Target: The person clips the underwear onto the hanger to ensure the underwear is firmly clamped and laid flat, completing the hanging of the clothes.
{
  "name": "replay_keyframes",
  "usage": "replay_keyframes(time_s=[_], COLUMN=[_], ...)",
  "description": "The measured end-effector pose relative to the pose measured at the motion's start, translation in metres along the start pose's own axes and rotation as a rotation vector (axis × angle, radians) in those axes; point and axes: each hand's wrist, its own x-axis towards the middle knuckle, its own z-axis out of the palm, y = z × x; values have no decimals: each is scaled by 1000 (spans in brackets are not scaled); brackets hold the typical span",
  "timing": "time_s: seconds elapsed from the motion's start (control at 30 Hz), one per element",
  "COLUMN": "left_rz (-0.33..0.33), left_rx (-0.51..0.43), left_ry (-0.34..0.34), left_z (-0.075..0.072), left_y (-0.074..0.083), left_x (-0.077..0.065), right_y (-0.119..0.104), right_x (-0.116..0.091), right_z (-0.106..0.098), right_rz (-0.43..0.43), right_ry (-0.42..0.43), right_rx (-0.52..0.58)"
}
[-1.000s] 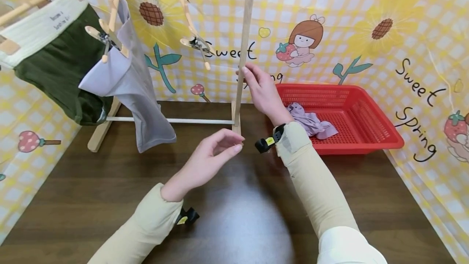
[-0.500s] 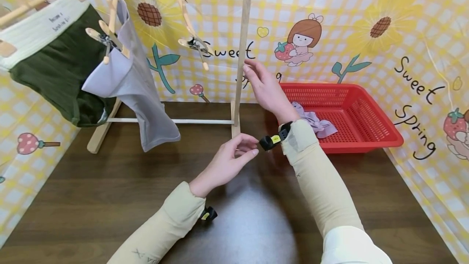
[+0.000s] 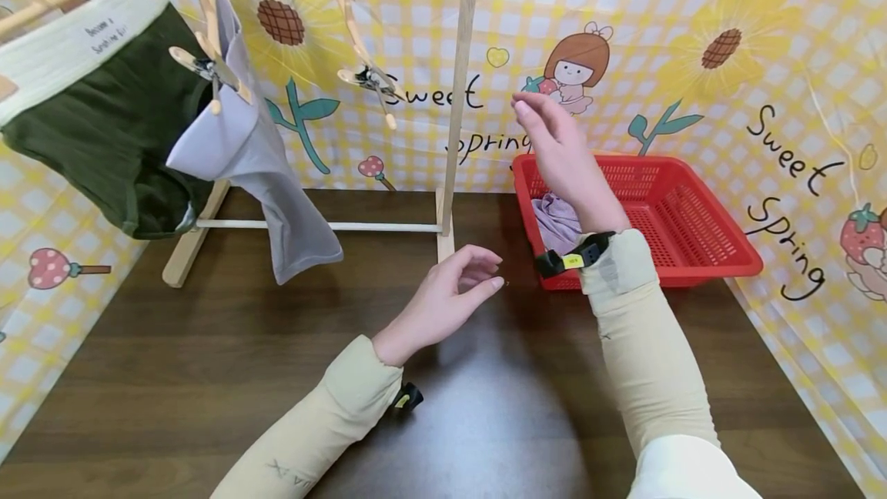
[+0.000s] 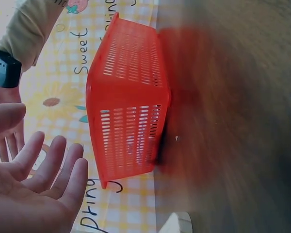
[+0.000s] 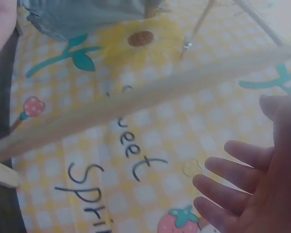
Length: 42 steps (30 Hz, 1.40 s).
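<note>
1. Nearest is the left hand [image 3: 446,295], low above the tabletop [image 3: 173,383]; its fingers bend loosely, apart from the thumb, and it has hold of nothing.
2. The right hand [image 3: 570,164], a little farther, is raised in front of the red basket [image 3: 741,264], rather open and also without any object.
3. Green shorts [image 3: 138,110] and a grey garment [image 3: 259,168] hang from wooden clips, probably so they do not slip.
4. The lilac cloth [image 3: 556,223] lies crumpled in the basket's left end; the walls, I suppose, keep it together.
5. The wooden post [image 3: 460,83] stands on its foot, apparently for steadiness.
</note>
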Motion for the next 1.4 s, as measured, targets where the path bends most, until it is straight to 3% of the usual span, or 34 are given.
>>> replay_keyframes(time_s=[0.3,0.6,0.87,1.03,1.2,1.4], left_rz=[90,291,352,450,503,470], left_rx=[98,453,738,901,921,881], left_ry=[11,-13,-102,-109,-57,-43], left_z=[14,43,56,62,65,64], left_y=[12,12,12,9,6,5], left_x=[10,15,30,42,54,60], right_y=[13,32,59,74,86,101], right_x=[-7,-15,-12,-7,-3,0], right_z=[-27,-43,-49,-53,-55,-58], right_rz=[49,127,262,326,392,451], right_ry=[37,61,66,38,-29,-145], right_rx=[6,-18,37,76,85,-7])
